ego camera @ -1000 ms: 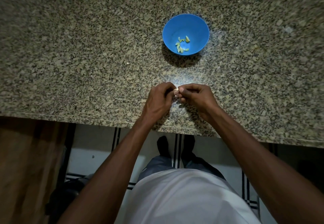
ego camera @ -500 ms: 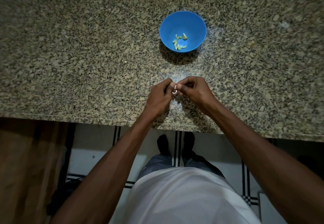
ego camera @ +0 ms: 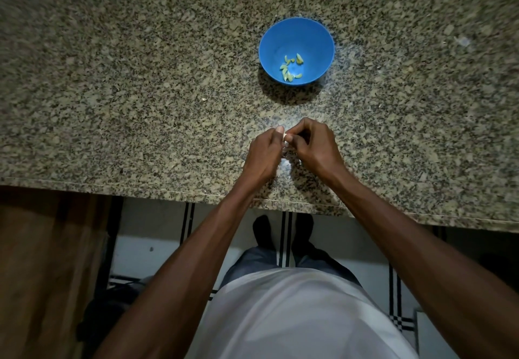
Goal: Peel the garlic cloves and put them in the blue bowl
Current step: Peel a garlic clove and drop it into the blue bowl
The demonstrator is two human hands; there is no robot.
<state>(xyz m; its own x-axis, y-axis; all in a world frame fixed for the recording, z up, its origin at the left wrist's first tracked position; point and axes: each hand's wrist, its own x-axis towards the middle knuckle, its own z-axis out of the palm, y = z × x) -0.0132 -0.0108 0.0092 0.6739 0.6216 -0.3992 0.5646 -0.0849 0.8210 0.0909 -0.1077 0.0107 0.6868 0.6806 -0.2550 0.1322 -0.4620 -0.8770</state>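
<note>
The person is wearing a white shirt [ego camera: 295, 316] and grey-blue trousers [ego camera: 252, 263]. Both forearms are showing bare, with no sleeves reaching them. Dark footwear [ego camera: 262, 229] is covering the feet.

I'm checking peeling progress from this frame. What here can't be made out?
Head view only:
- Pale garlic clove: mostly hidden by the left hand and right hand pinching it; peel state unclear.
- Yellowish peeled cloves in the round blue plastic bowl: too small to count reliably.
</note>
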